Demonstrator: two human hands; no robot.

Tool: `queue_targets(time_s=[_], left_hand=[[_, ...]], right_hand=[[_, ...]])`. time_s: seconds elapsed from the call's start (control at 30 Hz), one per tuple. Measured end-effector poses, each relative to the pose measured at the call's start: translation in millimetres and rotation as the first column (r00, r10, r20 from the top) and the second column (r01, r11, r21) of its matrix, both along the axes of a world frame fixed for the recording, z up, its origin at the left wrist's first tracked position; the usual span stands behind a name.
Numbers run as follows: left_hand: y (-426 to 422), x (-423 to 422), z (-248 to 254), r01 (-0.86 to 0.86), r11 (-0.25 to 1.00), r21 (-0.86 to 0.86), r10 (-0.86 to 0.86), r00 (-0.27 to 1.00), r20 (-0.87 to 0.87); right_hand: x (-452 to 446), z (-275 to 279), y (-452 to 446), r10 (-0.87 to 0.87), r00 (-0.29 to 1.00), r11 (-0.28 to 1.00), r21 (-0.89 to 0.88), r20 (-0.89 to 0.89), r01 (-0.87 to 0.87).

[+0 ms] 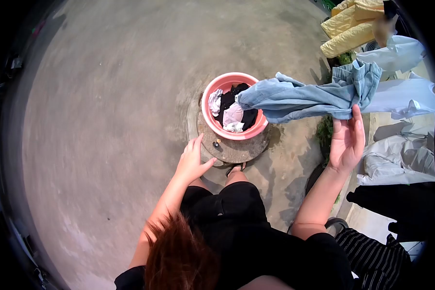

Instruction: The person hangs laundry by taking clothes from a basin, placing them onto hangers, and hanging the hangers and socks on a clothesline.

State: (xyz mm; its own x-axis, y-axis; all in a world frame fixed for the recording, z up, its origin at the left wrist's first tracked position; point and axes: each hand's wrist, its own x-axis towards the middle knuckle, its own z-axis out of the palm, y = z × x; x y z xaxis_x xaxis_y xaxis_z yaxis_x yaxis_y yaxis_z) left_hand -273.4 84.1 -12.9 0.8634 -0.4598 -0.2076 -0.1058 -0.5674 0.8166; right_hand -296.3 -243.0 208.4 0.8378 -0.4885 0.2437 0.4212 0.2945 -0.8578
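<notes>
Light-blue denim clothing (314,99) stretches sideways in the air, its left end over the rim of a pink basin (209,116). Under its right end is my right hand (345,142), palm up, with the fingertips against the bunched cloth; whether they grip it is hidden. My left hand (192,162) is empty, fingers apart, below and left of the basin. Inside the basin lie black clothing (250,118) and white and pale pink pieces (233,116).
The basin stands on a round stone slab (237,150) on concrete ground (111,106). Along the right hang a yellow quilted cloth (345,31), a pale shirt (403,96), white clothing (396,159), black clothing (396,203) and a striped garment (372,256). Plants grow near them.
</notes>
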Motion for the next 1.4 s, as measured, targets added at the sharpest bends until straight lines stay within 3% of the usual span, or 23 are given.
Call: queue_targets(time_s=[0.03,0.07,0.13,0.27,0.37,0.4,0.43,0.57,0.63,0.7,0.77,0.8,0.9,0.93,0.97,1.03,1.1,1.17,1.2,1.3,1.33,1.37,1.4], left_hand=[[-10,5,6,0.018,1.0,0.002,-0.018,0.999,0.032],[-18,11,12,0.026,0.999,0.019,-0.028,0.995,0.095],[-31,21,24,0.041,0.998,0.056,-0.052,0.975,0.214],[-40,31,26,-0.021,0.988,-0.155,0.086,0.903,0.421],[-25,33,16,0.113,0.932,-0.344,-0.116,0.993,0.01],[-27,26,-5,0.045,0.925,-0.377,-0.063,0.997,-0.035],[-26,20,0,-0.02,0.872,-0.488,-0.072,0.983,-0.169],[-30,-5,54,-0.316,0.585,-0.747,-0.255,0.803,-0.539],[-39,-12,82,-0.439,0.532,-0.724,-0.349,0.665,-0.66],[-47,-21,94,-0.352,0.553,-0.755,-0.458,0.629,-0.628],[-61,-39,108,-0.222,0.61,-0.761,-0.435,0.709,-0.555],[-63,-46,120,-0.133,0.626,-0.768,-0.503,0.684,-0.528],[-79,-66,114,0.012,0.68,-0.733,-0.611,0.563,-0.557],[-84,-77,116,0.119,0.674,-0.729,-0.624,0.62,-0.475],[-87,-86,119,0.22,0.711,-0.668,-0.653,0.56,-0.51],[-94,-111,149,0.387,0.64,-0.663,-0.745,0.523,-0.414],[-106,-142,147,0.534,0.557,-0.636,-0.823,0.457,-0.337],[-115,-168,157,0.76,0.391,-0.52,-0.919,0.295,-0.26],[-118,-186,158,0.772,0.305,-0.557,-0.952,0.258,-0.165],[-133,-218,161,0.985,0.016,-0.174,-0.964,-0.031,-0.265],[-132,-228,131,0.961,0.045,-0.274,-0.957,-0.037,-0.286],[-126,-242,92,0.91,0.072,-0.409,-0.986,0.002,-0.169],[-127,-246,87,0.946,0.058,-0.32,-0.96,-0.035,-0.279]], right_hand=[[-16,13,2,0.025,0.998,1.0,0.0,0.06,-0.025],[-29,25,5,0.229,0.95,0.969,0.04,0.213,-0.242],[-55,43,14,0.254,0.905,0.956,0.056,0.342,-0.289],[-90,66,28,0.261,0.887,0.957,0.023,0.381,-0.291],[-97,58,37,-0.114,0.988,0.976,-0.174,0.101,0.131],[-93,55,45,-0.221,0.975,0.933,-0.297,-0.02,0.206],[-90,51,53,-0.261,0.961,0.934,-0.274,-0.093,0.227],[-113,-15,41,-0.308,0.75,0.918,-0.391,-0.586,0.072],[-129,-43,57,-0.252,0.581,0.849,-0.464,-0.774,-0.251],[-149,-53,79,-0.083,0.549,0.821,-0.37,-0.831,-0.436],[-166,-61,96,0.16,0.574,0.951,-0.03,-0.803,-0.307],[-176,-65,99,0.187,0.585,0.946,-0.016,-0.789,-0.324],[-201,-75,104,0.077,0.637,0.973,-0.083,-0.767,-0.218],[-210,-74,100,0.042,0.641,0.989,-0.059,-0.766,-0.134],[-220,-73,98,0.009,0.641,0.998,-0.032,-0.767,-0.052],[-247,-71,97,-0.045,0.626,0.993,0.035,-0.779,0.116],[-281,-77,94,-0.024,0.625,0.993,0.056,-0.781,0.108],[-325,-109,89,-0.048,0.629,0.995,0.018,-0.776,0.098],[-342,-109,97,-0.111,0.636,0.978,0.03,-0.764,0.207],[-398,-112,106,-0.314,0.556,0.888,-0.03,-0.77,0.46],[-423,-115,108,-0.361,0.535,0.833,-0.007,-0.764,0.553],[-454,-119,111,-0.406,0.51,0.769,0.018,-0.758,0.638],[-480,-122,118,-0.448,0.482,0.696,0.045,-0.753,0.716]])
